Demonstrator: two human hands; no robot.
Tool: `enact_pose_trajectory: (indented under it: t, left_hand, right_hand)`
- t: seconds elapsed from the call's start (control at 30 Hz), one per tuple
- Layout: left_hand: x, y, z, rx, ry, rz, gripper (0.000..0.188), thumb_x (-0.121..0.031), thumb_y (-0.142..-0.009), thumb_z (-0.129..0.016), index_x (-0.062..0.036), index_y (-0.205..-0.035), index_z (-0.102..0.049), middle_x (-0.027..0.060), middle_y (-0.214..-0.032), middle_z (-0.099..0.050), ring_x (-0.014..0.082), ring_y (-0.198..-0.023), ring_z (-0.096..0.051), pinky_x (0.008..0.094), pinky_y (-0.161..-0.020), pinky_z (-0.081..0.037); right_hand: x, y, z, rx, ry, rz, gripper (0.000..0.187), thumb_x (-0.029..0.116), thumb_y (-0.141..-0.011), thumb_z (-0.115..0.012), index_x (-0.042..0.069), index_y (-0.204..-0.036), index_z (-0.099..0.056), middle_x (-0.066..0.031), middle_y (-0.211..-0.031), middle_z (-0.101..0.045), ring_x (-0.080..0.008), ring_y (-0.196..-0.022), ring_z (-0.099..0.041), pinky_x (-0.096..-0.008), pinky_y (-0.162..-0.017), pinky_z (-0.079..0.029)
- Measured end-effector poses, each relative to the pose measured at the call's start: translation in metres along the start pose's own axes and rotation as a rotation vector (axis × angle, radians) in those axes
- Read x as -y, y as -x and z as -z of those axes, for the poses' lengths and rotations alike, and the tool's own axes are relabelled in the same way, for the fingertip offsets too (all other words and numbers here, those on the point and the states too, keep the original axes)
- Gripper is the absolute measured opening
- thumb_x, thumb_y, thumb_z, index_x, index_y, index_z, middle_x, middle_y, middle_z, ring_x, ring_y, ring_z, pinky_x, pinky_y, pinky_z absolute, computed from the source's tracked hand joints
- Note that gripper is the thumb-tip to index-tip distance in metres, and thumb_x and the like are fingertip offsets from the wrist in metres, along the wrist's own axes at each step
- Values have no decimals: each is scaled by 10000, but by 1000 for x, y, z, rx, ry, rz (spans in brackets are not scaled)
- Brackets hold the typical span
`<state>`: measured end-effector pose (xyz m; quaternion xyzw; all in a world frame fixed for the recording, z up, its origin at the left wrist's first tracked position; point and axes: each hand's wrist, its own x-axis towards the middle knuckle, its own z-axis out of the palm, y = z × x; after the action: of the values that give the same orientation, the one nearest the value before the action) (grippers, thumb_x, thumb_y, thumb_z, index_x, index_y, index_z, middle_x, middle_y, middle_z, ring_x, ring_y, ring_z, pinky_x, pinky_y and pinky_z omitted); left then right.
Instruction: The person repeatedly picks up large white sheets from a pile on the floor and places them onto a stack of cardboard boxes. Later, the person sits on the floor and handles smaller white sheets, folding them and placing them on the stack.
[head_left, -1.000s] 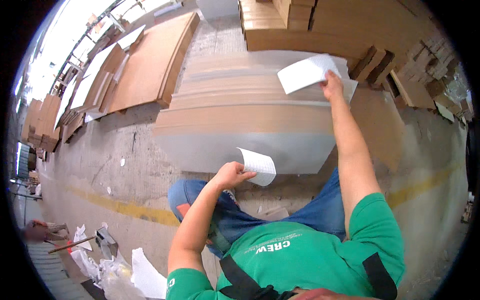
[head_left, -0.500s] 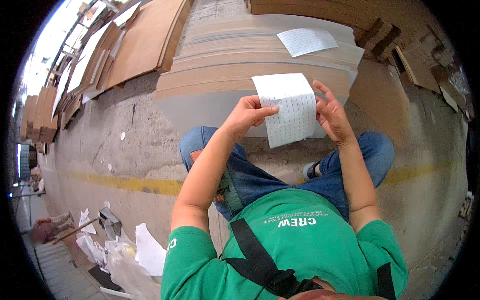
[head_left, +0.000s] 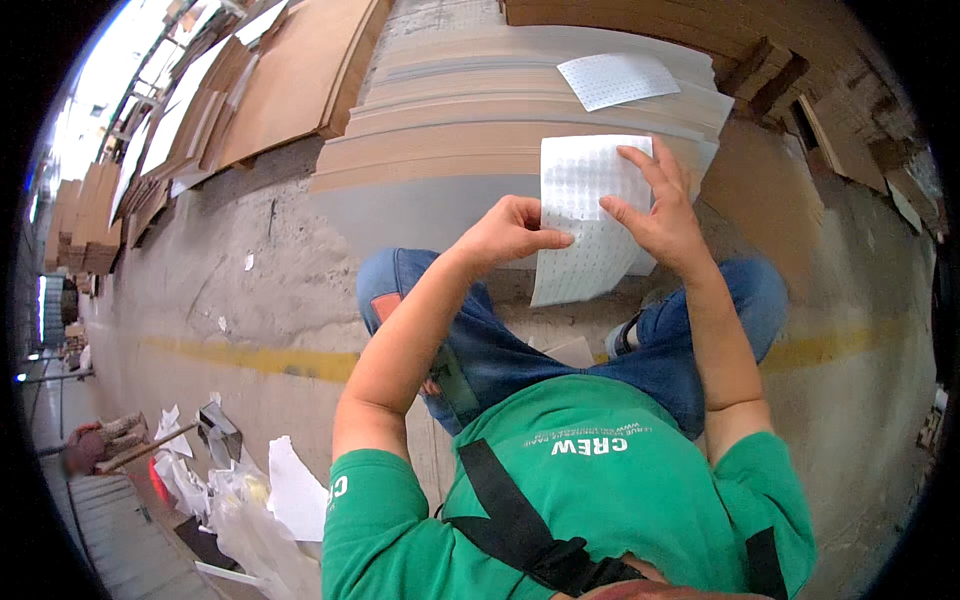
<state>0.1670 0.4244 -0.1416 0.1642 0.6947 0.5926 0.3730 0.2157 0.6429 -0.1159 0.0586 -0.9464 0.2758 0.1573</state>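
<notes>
Upright in front of my knees is a white sheet (head_left: 590, 250) with rows of small marks, bent so that its top part catches the light. My left hand (head_left: 505, 232) pinches its left edge, thumb on the face and fingers behind. Over the right side is my right hand (head_left: 665, 215), its fingers apart and thumb and fingertips over the sheet; whether they press on it I cannot tell. Beyond, a second white sheet (head_left: 620, 80) of the same look lies on a stack of grey and brown flat boards (head_left: 440, 120).
Cardboard stacks (head_left: 310, 70) stand at the far left, with more cardboard (head_left: 640, 20) at the back. A yellow line (head_left: 250, 357) crosses the concrete floor. Plastic and paper scraps (head_left: 240, 500) lie at the lower left, near another person (head_left: 100, 445).
My right hand has moved from behind the sheet's right edge to over its face. The sheet has shifted slightly right and turned. My left hand keeps its pinch.
</notes>
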Motion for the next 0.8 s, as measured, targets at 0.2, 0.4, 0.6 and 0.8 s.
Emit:
enact_pose_trajectory:
  t: [0.2, 0.4, 0.6, 0.8]
  left_hand:
    - [-25, -13, 8, 206, -842, 16, 207, -187, -648, -678, -6, -740, -638, 113, -621, -598, 206, -601, -573, 333, -577, -443]
    - [-44, -27, -1, 312, -909, -19, 217, -183, -669, -685, -32, -817, -641, 132, -726, -596, 259, -695, -567, 347, -635, -434]
    - [3, -18, 19, -792, -650, -454, 414, -250, -789, -621, -89, -1149, -498, 87, -916, -589, 214, -792, -540, 324, -681, -440]
    - [34, 17, -30, -660, 650, -104, 684, -228, -815, -605, -146, -1362, -203, 90, -1125, -498, 219, -1072, -478, 340, -865, -416]
  right_hand:
    - [-2, -19, 11, 275, -199, 363, 667, 195, -636, -674, 148, -1253, -428, -196, -1254, -394, -354, -1189, -319, -453, -986, -274]
    - [-17, -42, -5, 1008, -302, 202, 432, 147, -613, -639, 36, -1027, -584, -147, -930, -596, -251, -850, -557, -336, -770, -442]
    - [-41, -30, -39, 781, -1000, -228, 217, 94, -757, -630, 8, -956, -612, -27, -849, -624, -94, -772, -537, -248, -720, -431]
    - [-32, -22, -50, 650, -1288, -345, 238, 102, -784, -628, 12, -1003, -602, -26, -910, -620, -89, -814, -549, -241, -759, -433]
